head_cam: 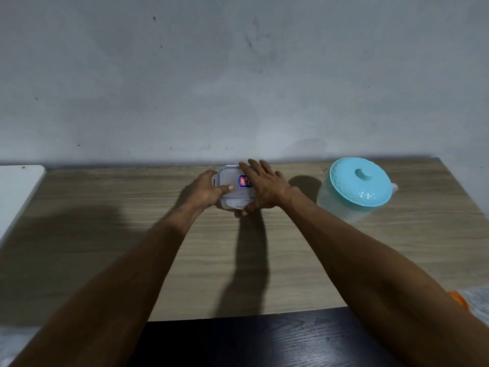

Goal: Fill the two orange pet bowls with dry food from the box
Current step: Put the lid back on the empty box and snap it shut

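Note:
A small clear plastic box (229, 178) with a clip-on lid and a blue and red sticker stands on the wooden table (105, 234) close to the wall. My left hand (205, 190) grips its left side, thumb lying on the lid. My right hand (264, 188) lies across the lid's right part, fingers spread toward the far edge, thumb at the front flap. The lid is on. What is inside the box is hidden. A sliver of something orange (459, 300), perhaps a bowl, peeks out at the right edge beside my right forearm.
A clear jug with a turquoise lid (360, 181) stands to the right of the box. A white surface (16, 192) adjoins the table on the left. A dark wood surface (251, 340) lies below the table's near edge. A grey wall rises right behind the box.

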`<control>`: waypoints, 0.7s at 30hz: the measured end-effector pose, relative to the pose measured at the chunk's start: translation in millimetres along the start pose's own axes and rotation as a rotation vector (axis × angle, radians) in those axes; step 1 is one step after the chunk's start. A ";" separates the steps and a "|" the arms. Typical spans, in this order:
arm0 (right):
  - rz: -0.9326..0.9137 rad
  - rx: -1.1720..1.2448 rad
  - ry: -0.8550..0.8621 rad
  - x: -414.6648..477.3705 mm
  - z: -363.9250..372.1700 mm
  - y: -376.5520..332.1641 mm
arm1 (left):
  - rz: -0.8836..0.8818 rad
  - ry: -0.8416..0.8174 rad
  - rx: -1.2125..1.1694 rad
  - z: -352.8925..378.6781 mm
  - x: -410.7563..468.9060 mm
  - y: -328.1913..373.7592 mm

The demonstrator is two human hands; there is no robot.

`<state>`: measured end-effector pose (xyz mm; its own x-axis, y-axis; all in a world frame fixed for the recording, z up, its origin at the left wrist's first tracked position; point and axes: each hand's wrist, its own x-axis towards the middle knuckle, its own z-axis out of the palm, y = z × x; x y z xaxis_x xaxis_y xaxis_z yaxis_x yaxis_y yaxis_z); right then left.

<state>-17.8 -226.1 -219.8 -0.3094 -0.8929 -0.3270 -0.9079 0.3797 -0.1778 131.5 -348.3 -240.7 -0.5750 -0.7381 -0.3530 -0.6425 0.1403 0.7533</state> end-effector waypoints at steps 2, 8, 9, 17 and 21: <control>0.005 -0.035 -0.004 2.9 -2.0 0.5 | -0.005 0.001 -0.031 1.6 -1.9 0.1; 0.000 -0.134 0.055 10.2 -0.3 0.0 | -0.003 0.011 -0.032 5.2 2.4 -3.0; -0.003 -0.139 0.066 11.0 0.9 0.6 | 0.007 0.014 -0.025 5.3 1.3 -1.5; -0.021 -0.153 -0.020 21.9 -6.2 -2.8 | 0.018 0.016 0.001 7.6 -6.5 9.4; 0.013 -0.118 -0.035 16.8 -3.9 0.1 | 0.028 0.025 0.014 5.9 -11.6 13.4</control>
<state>-24.2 -242.0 -221.6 -0.3129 -0.8785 -0.3611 -0.9316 0.3578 -0.0632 126.6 -333.9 -229.8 -0.5803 -0.7499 -0.3177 -0.6336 0.1706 0.7546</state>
